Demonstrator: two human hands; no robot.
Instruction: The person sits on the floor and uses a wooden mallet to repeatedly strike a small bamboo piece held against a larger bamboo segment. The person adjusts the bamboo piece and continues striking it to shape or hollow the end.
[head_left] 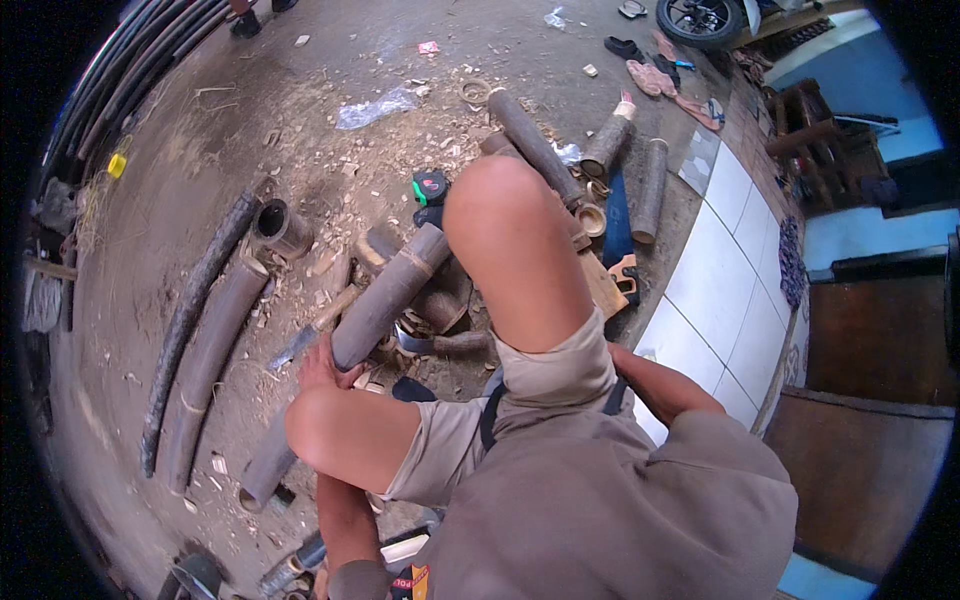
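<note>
My left hand (325, 367) is closed round the lower end of a dark bamboo section (385, 300) that slants up between my knees. Close to that hand lies a knife with a wooden handle (335, 308), its blade on the ground. A curved metal blade with a wooden handle (462, 342) rests below the bamboo, partly covered. My right forearm (655, 385) goes behind my raised right thigh, which hides the hand and anything in it. Another bamboo length (268, 460) lies past my left knee.
Long bamboo poles (215, 370) and a short hollow piece (282, 230) lie left. A tape measure (430, 186), a handsaw (618, 225) and more bamboo pieces (535, 145) lie ahead. Wood chips cover the dirt floor. White tiles (705, 285) edge the right side; a motorcycle wheel (700, 18) stands beyond.
</note>
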